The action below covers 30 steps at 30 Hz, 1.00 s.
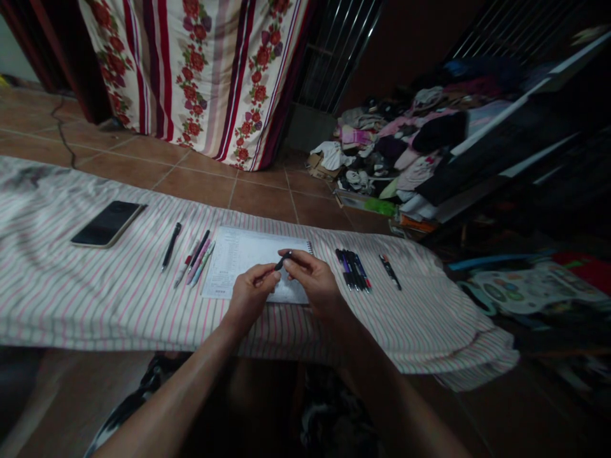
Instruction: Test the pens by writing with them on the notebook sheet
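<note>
Both hands meet over a spiral notebook (241, 254) that lies on a pink-striped cloth (71, 286). My left hand (251, 294) and my right hand (312, 283) together pinch a small dark pen (282, 260) by its two ends. Left of the notebook lie a single black pen (170, 245) and a small cluster of pink and pale pens (196, 261). Right of it sit a bunch of dark pens (353, 269) and one separate pen (390, 271).
A dark phone (109, 223) rests face up at the cloth's left. Beyond lie a tiled floor (200, 181), a flowered striped curtain (205, 70), a heap of clothes (396, 146) and a dark shelf (534, 127) at right.
</note>
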Available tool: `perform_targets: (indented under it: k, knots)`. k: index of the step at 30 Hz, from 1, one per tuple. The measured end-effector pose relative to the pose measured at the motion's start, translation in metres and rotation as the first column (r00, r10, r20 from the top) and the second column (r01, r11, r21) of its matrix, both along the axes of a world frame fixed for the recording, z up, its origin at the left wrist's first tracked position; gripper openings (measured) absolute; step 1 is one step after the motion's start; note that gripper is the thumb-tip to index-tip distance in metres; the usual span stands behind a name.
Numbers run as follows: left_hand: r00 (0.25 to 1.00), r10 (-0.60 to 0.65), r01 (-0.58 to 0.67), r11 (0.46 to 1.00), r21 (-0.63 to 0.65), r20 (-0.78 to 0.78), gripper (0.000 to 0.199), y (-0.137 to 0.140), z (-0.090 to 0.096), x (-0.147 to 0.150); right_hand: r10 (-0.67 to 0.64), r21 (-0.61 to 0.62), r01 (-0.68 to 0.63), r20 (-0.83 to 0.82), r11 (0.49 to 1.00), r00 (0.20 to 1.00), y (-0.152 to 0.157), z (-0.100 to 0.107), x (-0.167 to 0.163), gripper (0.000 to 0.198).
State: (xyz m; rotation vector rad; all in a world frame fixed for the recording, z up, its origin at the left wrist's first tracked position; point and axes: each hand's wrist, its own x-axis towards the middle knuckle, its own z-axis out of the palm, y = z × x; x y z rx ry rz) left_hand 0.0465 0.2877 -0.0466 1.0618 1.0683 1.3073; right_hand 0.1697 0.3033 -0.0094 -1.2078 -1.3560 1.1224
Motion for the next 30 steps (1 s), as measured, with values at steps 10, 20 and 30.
perform_targets:
  k: [10, 20, 30]
  knots:
    - [0.995, -0.064, 0.073, 0.99, 0.123, -0.071, 0.025, -0.0043, 0.0009, -0.0041, 0.0, -0.018, 0.0, -0.015, 1.0, 1.0, -0.0021, 0.0021, 0.0023, 0.028]
    - [0.989, -0.048, 0.078, 0.972, 0.221, -0.138, 0.021, -0.0038, -0.0023, -0.0046, -0.037, -0.031, 0.036, -0.017, 0.999, 0.999, -0.0013, 0.0035, 0.0021, 0.024]
    - [0.999, -0.036, 0.036, 0.995, 0.097, 0.004, 0.031, -0.004, -0.0009, -0.0004, -0.074, -0.03, 0.074, 0.025, 0.997, 0.997, 0.0012, 0.0025, -0.001, 0.027]
